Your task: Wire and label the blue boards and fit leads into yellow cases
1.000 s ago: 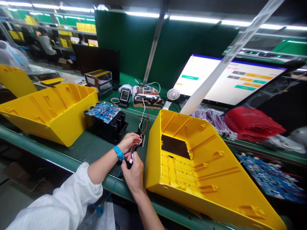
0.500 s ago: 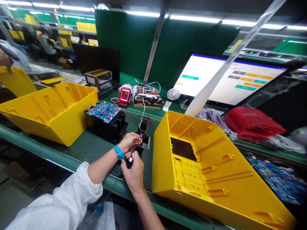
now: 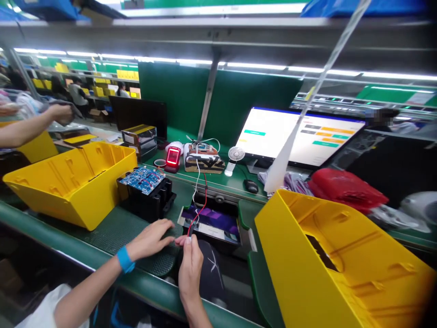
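My right hand (image 3: 191, 266) pinches the end of a red wire (image 3: 205, 196) between thumb and fingers; its connector is mostly hidden by them. Beside it, my left hand (image 3: 152, 241) is empty, fingers stretched out over the green mat (image 3: 116, 228). A blue band (image 3: 125, 259) circles the left wrist. The red wire and a white cable (image 3: 195, 182) run back to a taped box (image 3: 205, 163). Under the wires, a purple-faced panel (image 3: 221, 221) lies in a gap between the mats. Behind my left hand stands a black block (image 3: 150, 207) topped by a blue circuit board (image 3: 143, 178).
Yellow housings stand on the left (image 3: 78, 191) and right (image 3: 297, 255). Behind are a lit red scanner (image 3: 173, 157), a small fan (image 3: 235, 155), a mouse (image 3: 251, 186) and a bright monitor (image 3: 300, 136). At far left, a co-worker's hand (image 3: 56, 113) grips something dark.
My left hand has let go of the wires and moved left. The view has tilted up; the right housing stands further right, and the gap with the purple panel shows.
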### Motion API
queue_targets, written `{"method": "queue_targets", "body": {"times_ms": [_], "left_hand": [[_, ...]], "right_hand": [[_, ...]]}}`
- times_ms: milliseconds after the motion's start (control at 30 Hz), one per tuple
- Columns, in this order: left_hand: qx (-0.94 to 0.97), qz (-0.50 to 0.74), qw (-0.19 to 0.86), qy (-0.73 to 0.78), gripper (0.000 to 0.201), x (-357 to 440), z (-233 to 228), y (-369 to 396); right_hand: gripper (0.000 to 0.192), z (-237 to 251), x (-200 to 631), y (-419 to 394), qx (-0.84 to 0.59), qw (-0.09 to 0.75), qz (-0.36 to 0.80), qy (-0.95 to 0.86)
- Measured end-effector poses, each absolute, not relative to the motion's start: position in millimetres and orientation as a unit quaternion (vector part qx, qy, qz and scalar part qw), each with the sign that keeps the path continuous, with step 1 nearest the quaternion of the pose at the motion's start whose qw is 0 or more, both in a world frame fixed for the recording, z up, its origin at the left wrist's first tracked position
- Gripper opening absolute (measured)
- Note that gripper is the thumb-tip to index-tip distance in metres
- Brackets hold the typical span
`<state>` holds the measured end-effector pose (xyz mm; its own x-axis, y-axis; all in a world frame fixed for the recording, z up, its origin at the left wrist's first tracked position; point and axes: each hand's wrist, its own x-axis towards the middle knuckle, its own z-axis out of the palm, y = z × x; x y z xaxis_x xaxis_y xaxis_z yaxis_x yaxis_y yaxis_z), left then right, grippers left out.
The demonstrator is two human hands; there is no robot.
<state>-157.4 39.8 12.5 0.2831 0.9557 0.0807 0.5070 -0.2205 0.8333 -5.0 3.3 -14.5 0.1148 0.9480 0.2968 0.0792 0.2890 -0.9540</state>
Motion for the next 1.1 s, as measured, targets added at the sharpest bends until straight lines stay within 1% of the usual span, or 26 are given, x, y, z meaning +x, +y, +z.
{"method": "queue_targets", "body": {"times_ms": [133,200,267,467,700,867,967,1100], "left_hand": [[0.774,0.191,0.218,0.563,0.046,-170.5,-12.5,5.7],[0.794,0.176,0.173,0.556,0.054,-170.7,-26.4,-2.7],[0.803,0.177,0.155,0.547,0.059,-169.8,-34.4,-6.0],[0.815,0.121,0.176,0.538,0.069,-166.8,-24.9,-1.2],[0.836,0.095,0.211,0.498,0.075,-142.2,-16.5,1.8],[0.857,0.065,0.234,0.455,0.079,-104.9,1.4,4.2],[0.875,0.047,0.244,0.416,0.078,-77.2,15.1,7.0],[0.888,0.051,0.255,0.379,0.077,-39.0,13.9,10.3]], "right_hand": [[0.034,-16.5,-4.8,3.0,-0.460,0.589,0.380,-0.545],[0.035,-17.4,-4.9,2.6,-0.454,0.594,0.385,-0.541],[0.035,-18.0,-5.3,2.4,-0.452,0.596,0.391,-0.536],[0.038,-18.4,-7.3,6.3,-0.448,0.615,0.418,-0.497],[0.038,-5.8,3.1,15.4,-0.426,0.646,0.443,-0.453],[0.036,12.9,36.0,21.2,-0.439,0.666,0.430,-0.423],[0.034,25.2,63.8,26.2,-0.451,0.678,0.408,-0.413],[0.035,39.4,104.6,35.6,-0.473,0.685,0.364,-0.417]]}}
